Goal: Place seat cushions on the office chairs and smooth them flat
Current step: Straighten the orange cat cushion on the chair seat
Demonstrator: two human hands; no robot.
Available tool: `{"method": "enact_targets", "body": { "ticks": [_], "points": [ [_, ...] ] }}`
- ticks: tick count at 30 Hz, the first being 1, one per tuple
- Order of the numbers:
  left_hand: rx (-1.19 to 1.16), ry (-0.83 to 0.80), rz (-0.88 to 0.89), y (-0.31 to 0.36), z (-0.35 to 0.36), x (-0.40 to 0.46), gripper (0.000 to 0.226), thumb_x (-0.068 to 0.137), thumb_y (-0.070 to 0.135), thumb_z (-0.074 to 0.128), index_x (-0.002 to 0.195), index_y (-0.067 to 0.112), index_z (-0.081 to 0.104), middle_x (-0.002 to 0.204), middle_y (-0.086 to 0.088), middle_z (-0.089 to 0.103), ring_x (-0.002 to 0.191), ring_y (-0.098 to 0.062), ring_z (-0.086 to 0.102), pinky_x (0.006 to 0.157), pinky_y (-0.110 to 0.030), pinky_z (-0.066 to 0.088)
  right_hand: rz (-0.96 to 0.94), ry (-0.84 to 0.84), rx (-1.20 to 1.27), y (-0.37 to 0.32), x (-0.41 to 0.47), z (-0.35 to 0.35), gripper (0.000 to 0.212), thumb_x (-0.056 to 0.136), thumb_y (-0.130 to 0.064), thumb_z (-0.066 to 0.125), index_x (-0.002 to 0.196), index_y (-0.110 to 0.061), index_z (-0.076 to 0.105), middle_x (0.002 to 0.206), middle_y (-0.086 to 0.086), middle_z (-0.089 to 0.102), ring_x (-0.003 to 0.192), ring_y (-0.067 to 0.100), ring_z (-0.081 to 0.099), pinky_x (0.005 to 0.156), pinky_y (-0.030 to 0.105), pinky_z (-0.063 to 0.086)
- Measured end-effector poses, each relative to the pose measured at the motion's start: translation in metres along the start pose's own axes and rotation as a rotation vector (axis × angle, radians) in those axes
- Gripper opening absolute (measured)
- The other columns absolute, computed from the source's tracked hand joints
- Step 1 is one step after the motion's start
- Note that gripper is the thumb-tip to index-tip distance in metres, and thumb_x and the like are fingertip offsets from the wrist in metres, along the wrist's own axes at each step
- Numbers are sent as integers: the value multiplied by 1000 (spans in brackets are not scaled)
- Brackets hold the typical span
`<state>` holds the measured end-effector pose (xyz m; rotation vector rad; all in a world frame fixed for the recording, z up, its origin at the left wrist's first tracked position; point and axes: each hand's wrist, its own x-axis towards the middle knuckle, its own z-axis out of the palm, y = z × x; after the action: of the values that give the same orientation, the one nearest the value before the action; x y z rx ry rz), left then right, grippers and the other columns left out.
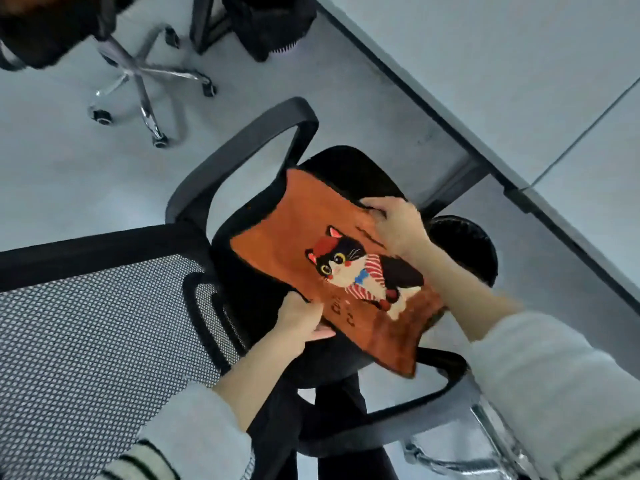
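Observation:
An orange seat cushion (298,230) with a cartoon cat lies slanted over the black seat of an office chair (346,168). Its near corner hangs past the seat edge over the armrest. My left hand (299,318) grips the cushion's near-left edge beside the mesh backrest (86,323). My right hand (394,225) holds the far-right edge, fingers curled over bunched fabric. The cushion looks rumpled near both hands.
Grey armrests (242,147) flank the seat. A second office chair with a chrome star base (138,74) stands at the upper left. A pale desk (502,81) runs along the right, and a black round bin (464,244) sits under it beside the chair.

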<state>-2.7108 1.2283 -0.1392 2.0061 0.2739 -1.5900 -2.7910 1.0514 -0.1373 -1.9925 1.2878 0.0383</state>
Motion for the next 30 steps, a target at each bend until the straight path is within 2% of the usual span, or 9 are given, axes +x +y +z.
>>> {"method": "enact_targets", "body": {
  "ticks": [3, 7, 10, 15, 18, 20, 22, 25, 30],
  "points": [
    [-152, -171, -194, -11, 14, -8, 18, 96, 3, 43, 112, -3, 49, 88, -21, 64, 76, -31, 66, 66, -37, 59, -123, -94, -26, -17, 21, 2, 32, 94, -12, 48, 118, -18, 67, 126, 4, 64, 119, 23, 57, 99, 27, 41],
    [72, -266, -218, -22, 19, 0, 29, 97, 14, 50, 121, -2, 51, 101, -17, 65, 96, -30, 63, 85, -37, 54, -69, -123, 112, -14, 21, 21, 35, 98, -15, 44, 131, -15, 55, 133, 5, 58, 124, 22, 53, 102, 25, 37],
    [157, -122, -106, -23, 4, 28, 30, 97, 17, 49, 123, 3, 53, 108, -12, 63, 96, -24, 61, 79, -30, 54, 85, -143, 109, 25, 5, 43, 38, 99, -16, 42, 135, -15, 51, 125, 12, 62, 114, 29, 58, 90, 29, 43],
    [469, 294, 236, -1, -50, 101, 43, 90, 16, 45, 133, 10, 46, 131, -10, 51, 114, -30, 53, 93, -32, 46, 357, -36, -11, 98, 0, 64, 50, 95, -14, 44, 144, -12, 34, 140, 21, 45, 126, 38, 44, 100, 40, 37],
    [768, 423, 380, 6, -68, 137, 60, 89, 13, 48, 144, 12, 26, 144, -21, 31, 130, -36, 35, 106, -45, 37, 524, 44, -70, 130, 9, 68, 62, 94, -19, 44, 150, -10, 17, 150, 20, 29, 136, 39, 29, 109, 46, 27],
    [849, 414, 389, 13, -72, 152, 72, 91, 13, 48, 150, 14, 7, 149, -21, 21, 133, -38, 29, 108, -47, 32, 644, 13, -74, 146, 17, 74, 65, 96, -24, 43, 150, -6, 11, 153, 19, 22, 139, 39, 24, 111, 47, 25],
    [847, 424, 380, 17, -70, 157, 76, 92, 14, 49, 151, 14, 0, 142, -24, 30, 127, -40, 36, 103, -47, 36, 673, 32, -119, 151, 20, 77, 58, 98, -26, 40, 147, -2, 21, 149, 23, 26, 135, 41, 28, 108, 45, 29],
    [854, 505, 390, 12, -72, 154, 74, 90, 11, 51, 149, 11, 7, 123, -24, 52, 110, -41, 52, 88, -50, 45, 730, 110, -133, 151, 25, 80, 43, 98, -22, 36, 137, -2, 39, 142, 23, 33, 129, 41, 33, 103, 44, 33],
    [860, 474, 295, -22, -74, 131, 77, 86, 3, 57, 146, 2, 8, 113, -24, 58, 97, -40, 60, 81, -51, 52, 742, 235, 29, 135, 41, 64, 39, 96, -15, 37, 130, -10, 53, 134, 22, 46, 118, 40, 49, 97, 40, 40]
  ]
}}
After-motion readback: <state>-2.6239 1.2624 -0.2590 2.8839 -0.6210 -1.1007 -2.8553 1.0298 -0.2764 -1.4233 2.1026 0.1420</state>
